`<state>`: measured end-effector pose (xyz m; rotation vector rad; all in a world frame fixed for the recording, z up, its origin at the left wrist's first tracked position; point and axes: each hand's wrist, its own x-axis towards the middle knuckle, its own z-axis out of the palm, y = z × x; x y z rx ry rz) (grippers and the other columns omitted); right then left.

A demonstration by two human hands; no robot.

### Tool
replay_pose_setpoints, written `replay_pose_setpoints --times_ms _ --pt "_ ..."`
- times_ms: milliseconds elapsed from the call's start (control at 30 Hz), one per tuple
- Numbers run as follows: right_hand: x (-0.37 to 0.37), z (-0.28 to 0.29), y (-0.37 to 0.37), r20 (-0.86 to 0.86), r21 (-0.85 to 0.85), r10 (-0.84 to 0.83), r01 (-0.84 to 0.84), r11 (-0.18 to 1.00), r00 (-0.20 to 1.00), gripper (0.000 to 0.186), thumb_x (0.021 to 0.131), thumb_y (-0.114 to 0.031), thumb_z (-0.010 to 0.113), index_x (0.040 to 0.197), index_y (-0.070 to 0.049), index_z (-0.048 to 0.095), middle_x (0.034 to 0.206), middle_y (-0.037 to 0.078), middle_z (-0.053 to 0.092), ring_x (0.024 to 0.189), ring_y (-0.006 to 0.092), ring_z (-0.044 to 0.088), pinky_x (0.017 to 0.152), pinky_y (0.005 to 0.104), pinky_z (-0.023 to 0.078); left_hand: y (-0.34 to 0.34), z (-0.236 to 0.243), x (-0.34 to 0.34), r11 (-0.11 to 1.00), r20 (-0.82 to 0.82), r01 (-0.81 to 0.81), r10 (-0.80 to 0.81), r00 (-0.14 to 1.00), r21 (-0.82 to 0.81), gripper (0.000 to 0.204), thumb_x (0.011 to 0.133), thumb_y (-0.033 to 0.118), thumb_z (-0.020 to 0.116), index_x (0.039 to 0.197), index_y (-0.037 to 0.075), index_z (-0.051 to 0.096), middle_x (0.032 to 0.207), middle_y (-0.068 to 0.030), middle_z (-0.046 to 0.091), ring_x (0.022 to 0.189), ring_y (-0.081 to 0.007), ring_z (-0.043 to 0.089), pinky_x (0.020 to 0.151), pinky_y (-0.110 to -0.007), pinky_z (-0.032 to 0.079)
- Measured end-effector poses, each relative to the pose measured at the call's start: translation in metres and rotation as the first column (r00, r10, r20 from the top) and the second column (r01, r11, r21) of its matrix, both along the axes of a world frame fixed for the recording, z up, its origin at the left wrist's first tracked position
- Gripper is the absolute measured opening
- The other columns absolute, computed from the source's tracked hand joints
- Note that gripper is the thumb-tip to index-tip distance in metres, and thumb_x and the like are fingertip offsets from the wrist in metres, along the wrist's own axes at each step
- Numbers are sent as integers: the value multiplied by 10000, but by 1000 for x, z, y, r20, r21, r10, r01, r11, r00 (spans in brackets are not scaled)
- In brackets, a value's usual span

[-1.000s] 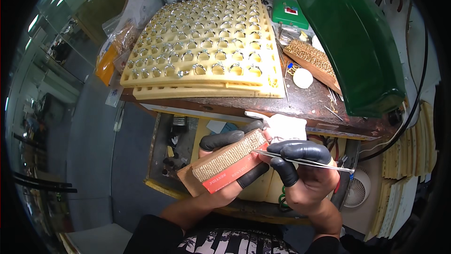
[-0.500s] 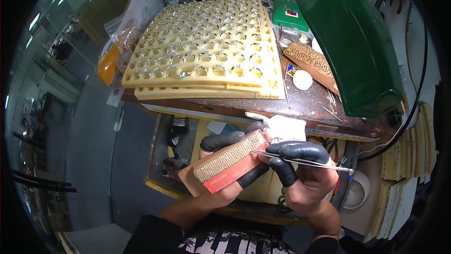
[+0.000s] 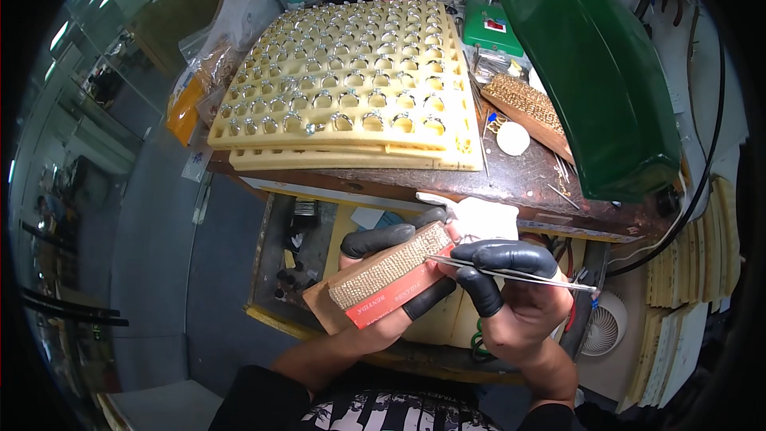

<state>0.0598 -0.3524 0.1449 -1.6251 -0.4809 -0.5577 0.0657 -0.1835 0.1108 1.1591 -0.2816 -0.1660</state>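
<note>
My left hand point(image 3: 381, 241), with black finger covers, is closed around a wooden block point(image 3: 391, 266). The top of this block is packed with rows of small golden bits, and a red printed strip runs along its near side. Between the covered fingers of my right hand point(image 3: 515, 303) is a pair of slim metal tweezers point(image 3: 519, 275). Their tips meet the block near its right end; whether anything is pinched there is too small to tell. Just behind the block, a white padded piece point(image 3: 487, 218) juts from the bench edge.
Stacked cream trays point(image 3: 343, 140) of silvery rings stand on the dark bench point(image 3: 511, 180). To their right are another golden-topped block point(image 3: 523, 104), a round white piece point(image 3: 513, 138), a green case point(image 3: 491, 28) and a large green lamp hood point(image 3: 598, 72). An open drawer point(image 3: 263, 307) lies under my hands.
</note>
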Motion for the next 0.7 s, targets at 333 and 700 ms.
replay_pose_setpoints --times_ms 333,700 --pt "0 0 1 -6 25 -24 24 999 1000 254 749 47 813 976 40 699 913 162 748 845 229 750 749 293 584 7 11 1 991 264 -25 -10 965 128 508 851 -82 679 1330 0 531 1288 -121 622 1191 -188 607 1011 -304 470" --pt "-1 -1 2 -21 36 -6 7 999 1000 248 772 57 794 990 43 678 924 161 747 845 226 747 762 299 584 -3 -3 -5 987 227 -156 141 964 48 554 844 -48 723 1339 -18 475 1306 -130 605 1191 -212 609 1039 -319 447"
